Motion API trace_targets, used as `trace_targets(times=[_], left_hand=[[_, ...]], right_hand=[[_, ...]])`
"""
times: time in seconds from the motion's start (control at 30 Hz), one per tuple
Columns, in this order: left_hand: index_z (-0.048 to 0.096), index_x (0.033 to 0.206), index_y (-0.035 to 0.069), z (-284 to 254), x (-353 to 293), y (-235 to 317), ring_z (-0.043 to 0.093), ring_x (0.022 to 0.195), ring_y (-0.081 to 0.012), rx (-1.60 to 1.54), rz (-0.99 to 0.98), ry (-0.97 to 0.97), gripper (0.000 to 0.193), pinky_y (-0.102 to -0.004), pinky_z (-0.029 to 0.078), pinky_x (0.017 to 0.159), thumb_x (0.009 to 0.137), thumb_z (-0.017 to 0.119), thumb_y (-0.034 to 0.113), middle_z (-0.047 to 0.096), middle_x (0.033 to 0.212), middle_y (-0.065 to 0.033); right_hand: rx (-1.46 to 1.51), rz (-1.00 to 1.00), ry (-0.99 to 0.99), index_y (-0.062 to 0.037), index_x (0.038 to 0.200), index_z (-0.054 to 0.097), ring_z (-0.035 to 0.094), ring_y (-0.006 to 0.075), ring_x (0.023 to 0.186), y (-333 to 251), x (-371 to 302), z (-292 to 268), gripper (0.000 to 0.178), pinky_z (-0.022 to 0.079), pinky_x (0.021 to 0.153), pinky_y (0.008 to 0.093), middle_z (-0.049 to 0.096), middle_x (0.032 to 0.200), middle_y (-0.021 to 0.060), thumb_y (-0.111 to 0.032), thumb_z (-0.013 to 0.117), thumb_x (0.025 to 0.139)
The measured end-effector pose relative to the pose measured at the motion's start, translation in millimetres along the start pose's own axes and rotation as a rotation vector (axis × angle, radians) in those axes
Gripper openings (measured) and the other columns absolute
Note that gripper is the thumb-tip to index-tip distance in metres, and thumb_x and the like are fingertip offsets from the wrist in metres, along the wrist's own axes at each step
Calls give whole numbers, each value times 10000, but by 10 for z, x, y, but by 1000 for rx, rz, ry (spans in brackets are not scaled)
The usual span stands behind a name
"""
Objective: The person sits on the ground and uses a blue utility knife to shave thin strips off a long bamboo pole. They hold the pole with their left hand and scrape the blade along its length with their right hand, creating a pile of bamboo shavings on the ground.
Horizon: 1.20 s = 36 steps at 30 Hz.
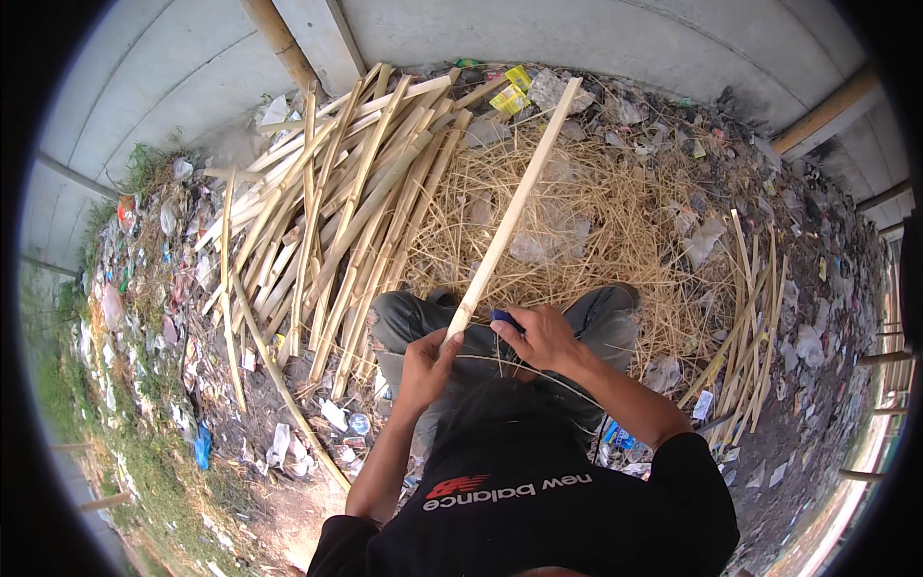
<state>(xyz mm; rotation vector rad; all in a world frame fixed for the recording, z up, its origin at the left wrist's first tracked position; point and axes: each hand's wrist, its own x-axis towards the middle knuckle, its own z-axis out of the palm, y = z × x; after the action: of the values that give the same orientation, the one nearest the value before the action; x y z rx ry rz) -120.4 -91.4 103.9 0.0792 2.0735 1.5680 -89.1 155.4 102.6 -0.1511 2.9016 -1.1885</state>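
Observation:
A long pale bamboo strip slants up and away from my lap. My left hand is closed around its near end, thumb on top. My right hand is closed on a tool with a dark blue handle, just right of the strip's lower part. The tool's working end is too unclear to make out. A thin curved sliver of bamboo runs between my hands, over my lap and below my right wrist.
A large pile of bamboo strips lies at the far left, and a smaller bundle of thin strips at the right. Straw-like shavings cover the ground ahead. Litter is scattered all around. A grey panel wall with bamboo poles stands behind.

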Motion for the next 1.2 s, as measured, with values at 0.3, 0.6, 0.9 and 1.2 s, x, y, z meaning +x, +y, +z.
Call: trace_targets(times=[0.3,0.6,0.9,1.2], left_hand=[[753,983,6,-40,25,-129,376,614,-30,6,-116,-93,382,-272,296,536,1072,653,364,467,660,90],[744,1051,1,38,-70,-73,405,597,-9,-198,-191,-126,363,-244,300,531,1061,680,359,514,674,86],[691,1278,-65,165,82,40,627,786,-74,31,120,172,415,-253,503,695,1029,731,265,739,934,-57],[717,1237,-59,284,90,92,781,837,-337,350,298,391,524,-405,592,743,937,817,359,767,964,-265]], right_hand=[[-67,66,115,-33,908,706,672,449,636,283,256,140,570,517,590,528,646,630,216,-555,534,1058],[155,49,77,-21,868,674,560,312,555,256,302,-261,536,450,578,450,562,605,111,-510,571,1058],[634,228,257,-63,998,758,471,45,567,-171,199,106,272,382,531,280,500,606,-58,-306,837,905],[655,335,374,0,965,772,575,64,647,-198,225,252,231,456,597,285,689,728,23,-228,798,938]])
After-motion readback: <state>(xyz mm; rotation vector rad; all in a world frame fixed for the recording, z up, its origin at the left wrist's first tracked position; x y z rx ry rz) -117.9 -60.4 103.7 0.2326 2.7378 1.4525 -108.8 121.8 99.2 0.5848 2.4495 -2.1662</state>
